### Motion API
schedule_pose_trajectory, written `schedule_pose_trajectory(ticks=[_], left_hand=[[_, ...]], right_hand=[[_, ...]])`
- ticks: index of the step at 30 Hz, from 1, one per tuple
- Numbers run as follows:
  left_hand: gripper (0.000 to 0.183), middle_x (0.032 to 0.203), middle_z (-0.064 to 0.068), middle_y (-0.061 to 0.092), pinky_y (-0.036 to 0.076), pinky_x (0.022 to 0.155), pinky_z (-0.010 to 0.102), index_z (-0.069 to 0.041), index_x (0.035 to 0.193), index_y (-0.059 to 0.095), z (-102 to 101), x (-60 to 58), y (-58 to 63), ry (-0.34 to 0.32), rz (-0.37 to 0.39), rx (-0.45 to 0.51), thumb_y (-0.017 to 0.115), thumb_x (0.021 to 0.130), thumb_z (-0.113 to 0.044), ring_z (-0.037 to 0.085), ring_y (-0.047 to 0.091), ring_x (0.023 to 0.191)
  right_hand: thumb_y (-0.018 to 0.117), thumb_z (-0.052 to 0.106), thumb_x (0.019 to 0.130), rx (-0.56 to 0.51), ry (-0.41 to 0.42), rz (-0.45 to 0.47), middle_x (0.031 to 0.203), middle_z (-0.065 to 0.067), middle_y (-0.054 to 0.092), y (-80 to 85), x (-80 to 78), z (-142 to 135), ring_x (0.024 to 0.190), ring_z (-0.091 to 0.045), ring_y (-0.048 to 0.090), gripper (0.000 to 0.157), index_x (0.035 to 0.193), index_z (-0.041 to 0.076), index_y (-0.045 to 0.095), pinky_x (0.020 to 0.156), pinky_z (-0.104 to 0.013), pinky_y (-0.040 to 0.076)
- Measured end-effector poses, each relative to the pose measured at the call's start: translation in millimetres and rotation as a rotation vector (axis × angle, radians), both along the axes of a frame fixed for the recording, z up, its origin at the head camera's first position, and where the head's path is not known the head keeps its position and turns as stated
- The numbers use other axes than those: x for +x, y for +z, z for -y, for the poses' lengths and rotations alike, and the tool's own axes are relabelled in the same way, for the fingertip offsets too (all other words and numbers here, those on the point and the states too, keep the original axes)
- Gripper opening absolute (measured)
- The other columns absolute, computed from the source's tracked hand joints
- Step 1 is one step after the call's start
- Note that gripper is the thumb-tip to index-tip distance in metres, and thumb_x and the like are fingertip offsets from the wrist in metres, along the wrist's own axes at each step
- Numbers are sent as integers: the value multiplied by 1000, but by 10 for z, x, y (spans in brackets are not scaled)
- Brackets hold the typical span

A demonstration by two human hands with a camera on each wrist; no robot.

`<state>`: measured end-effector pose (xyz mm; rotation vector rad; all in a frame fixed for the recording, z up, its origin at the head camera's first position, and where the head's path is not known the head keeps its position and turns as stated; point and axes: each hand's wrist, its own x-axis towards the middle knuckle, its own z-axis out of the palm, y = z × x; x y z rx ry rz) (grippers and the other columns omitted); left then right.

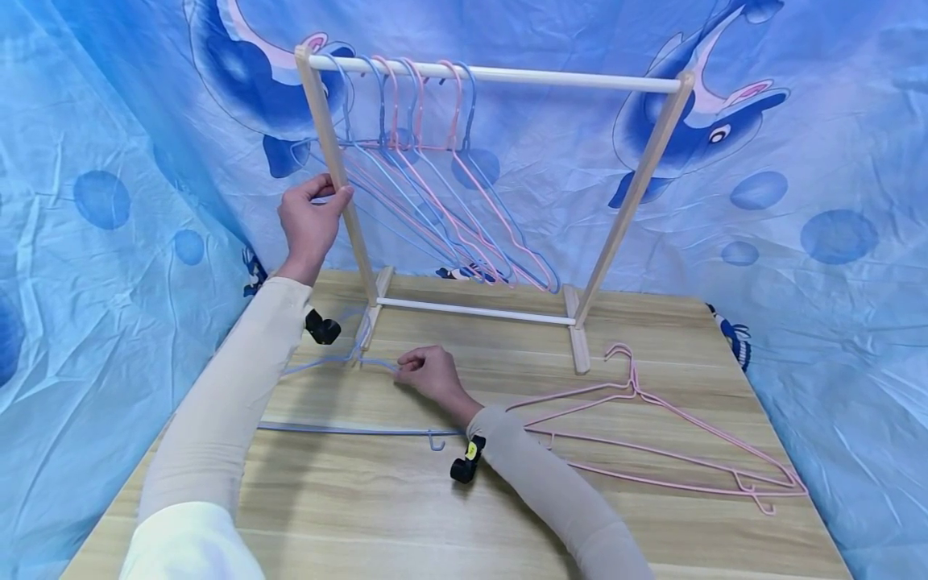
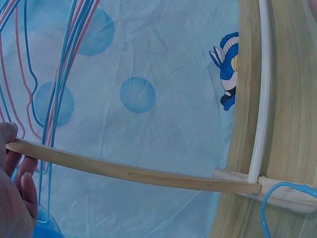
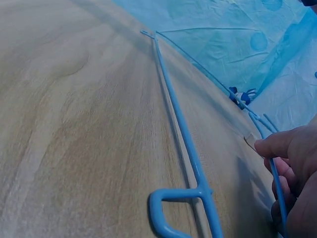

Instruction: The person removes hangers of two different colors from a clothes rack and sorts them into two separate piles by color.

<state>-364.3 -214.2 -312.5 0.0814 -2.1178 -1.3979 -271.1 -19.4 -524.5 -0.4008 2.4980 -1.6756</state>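
Note:
My left hand [image 1: 313, 219] grips the left wooden upright [image 1: 335, 161] of a small garment rack, a little above its middle. In the left wrist view the fingers wrap that wooden bar [image 2: 129, 172]. Low over the table, my right hand [image 1: 432, 374] pinches the shoulder wire of a blue hanger [image 1: 326, 362]. Its hook lies by the rack's left foot, and its long bottom bar [image 3: 185, 134] runs along the tabletop with a small side hook. Several blue and pink hangers [image 1: 435, 201] hang from the left half of the white top rail [image 1: 565, 76].
Pink hangers [image 1: 696, 403] lie on the wooden table [image 1: 391, 515] at the right, near its edge. The rack's lower white rail [image 1: 478, 311] spans between two wooden feet. A blue printed cloth [image 1: 812, 201] hangs behind and at the sides.

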Motion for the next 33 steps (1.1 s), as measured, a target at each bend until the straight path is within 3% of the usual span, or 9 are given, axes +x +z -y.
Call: schedule_pose_trajectory(ticks=[6,11,17,21,24,28,33], left_hand=[[34,112,6,74,55,84,26,-17,122,77,-15,-2,-4,4,2,1,74,95,-36,14,68,100],[33,111,6,74,54,83,25,-16,122,77,-20,-4,-9,5,0,6,75,95,-35,15,67,101],[35,111,5,74,54,84,25,-17,122,77,-16,-6,-4,3,11,12,74,94,-38,15,67,101],[35,111,5,74,54,84,25,-17,122,77,-16,-4,3,3,9,8,75,94,-39,14,68,100],[35,111,5,74,55,84,25,-17,122,77,-12,1,5,5,4,2,75,94,-39,13,69,97],[35,111,5,74,56,85,26,-17,122,77,-6,6,5,8,0,1,74,94,-38,9,70,93],[34,110,6,74,55,84,25,-17,122,77,-6,8,4,4,-1,6,74,94,-38,13,69,96]], right_hand=[[87,11,81,56,-14,-34,72,7,72,-6,17,7,62,-1,61,14,92,7,81,63,-18,49],[87,10,80,73,-14,-7,72,8,72,-4,27,0,62,-2,63,14,92,7,80,63,-18,50],[85,14,84,6,61,-27,83,5,76,-8,24,-125,72,-4,67,22,104,7,80,69,-21,54],[81,14,89,-113,156,-35,99,-4,78,42,46,-318,85,-10,72,30,116,1,76,77,-24,58],[79,16,92,-198,206,25,113,-12,76,130,102,-519,96,-17,72,38,125,-1,71,84,-33,60],[77,17,93,-224,199,68,123,-16,71,264,174,-850,104,-24,70,42,130,-1,67,88,-43,59],[76,5,92,-150,137,-62,120,-19,72,370,157,-1300,104,-30,70,35,126,-4,69,89,-36,58]])
